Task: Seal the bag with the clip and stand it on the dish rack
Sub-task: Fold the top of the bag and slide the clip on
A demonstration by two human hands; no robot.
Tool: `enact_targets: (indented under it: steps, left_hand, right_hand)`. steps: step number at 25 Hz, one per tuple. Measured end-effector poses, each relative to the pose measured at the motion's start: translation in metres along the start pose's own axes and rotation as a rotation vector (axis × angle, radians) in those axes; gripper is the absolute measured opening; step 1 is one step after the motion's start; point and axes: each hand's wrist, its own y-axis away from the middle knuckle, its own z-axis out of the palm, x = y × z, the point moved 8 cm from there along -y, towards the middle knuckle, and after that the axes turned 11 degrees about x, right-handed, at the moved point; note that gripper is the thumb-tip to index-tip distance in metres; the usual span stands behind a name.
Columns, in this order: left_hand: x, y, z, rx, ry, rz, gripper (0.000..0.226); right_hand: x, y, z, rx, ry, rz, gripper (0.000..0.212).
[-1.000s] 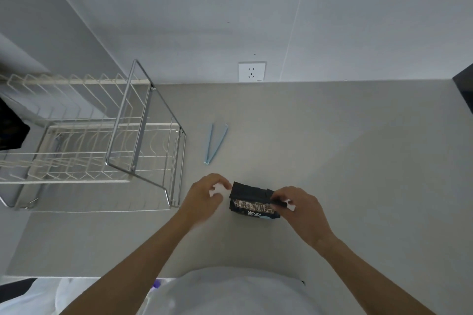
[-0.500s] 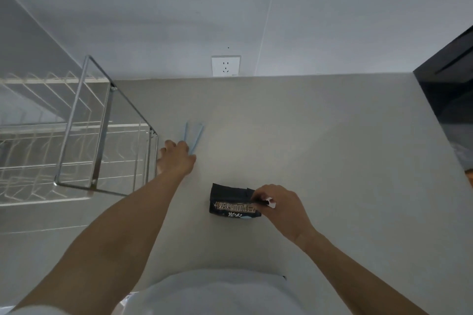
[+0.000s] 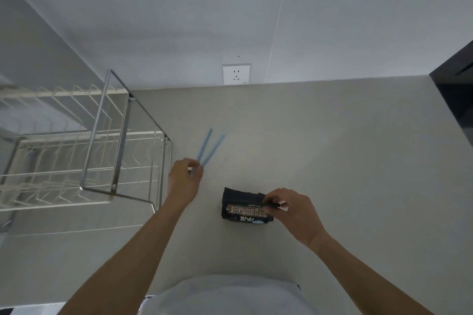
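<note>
A small black bag (image 3: 243,208) with gold lettering lies on the grey counter in front of me. My right hand (image 3: 291,215) pinches its folded top edge at the bag's right end. A light blue clip (image 3: 208,147), spread open in a narrow V, points away from me to the left of the bag. My left hand (image 3: 184,179) grips the clip at its near, hinged end, fingers closed on it. The dish rack (image 3: 102,140), white wire with a metal frame, stands at the left of the counter.
The grey counter (image 3: 332,161) runs back to a white wall with a power socket (image 3: 236,73). A dark appliance or panel (image 3: 458,100) borders the counter at the far right. My pale shirt fills the bottom of the view.
My left hand left the bag, reached to the blue clip and has closed on its near end. My right hand has kept its pinch on the bag's top.
</note>
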Motion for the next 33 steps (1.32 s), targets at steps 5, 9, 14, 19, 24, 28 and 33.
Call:
enact_targets:
  steps: [5,9,14,19,24,28,33]
  left_hand:
    - [0.015,0.062,-0.055,0.027,0.118,0.231,0.016]
    - [-0.007,0.091,-0.087,0.017,0.086,0.263,0.025]
    - [-0.025,0.103,-0.092,-0.033,-0.086,0.349,0.020]
    - [-0.003,0.095,-0.074,-0.033,-0.207,0.472,0.018]
    - [0.031,0.085,-0.051,-0.064,-0.302,0.625,0.007]
    - [0.051,0.083,-0.034,-0.138,-0.251,0.688,0.009]
    - [0.049,0.076,-0.016,-0.210,0.026,0.506,0.021]
  right_hand:
    - [0.003,-0.002,0.000,0.012,-0.053,0.044,0.017]
    - [0.007,-0.002,0.000,0.014,-0.082,0.061,0.023]
    - [0.009,-0.004,0.001,0.024,-0.137,0.086,0.024]
    - [0.007,-0.003,0.000,0.015,-0.128,0.077,0.024]
    - [0.005,-0.003,-0.005,-0.015,-0.108,0.072,0.022]
    - [0.008,-0.003,-0.009,-0.045,-0.138,0.104,0.022]
    - [0.007,-0.002,-0.010,-0.016,-0.162,0.111,0.019]
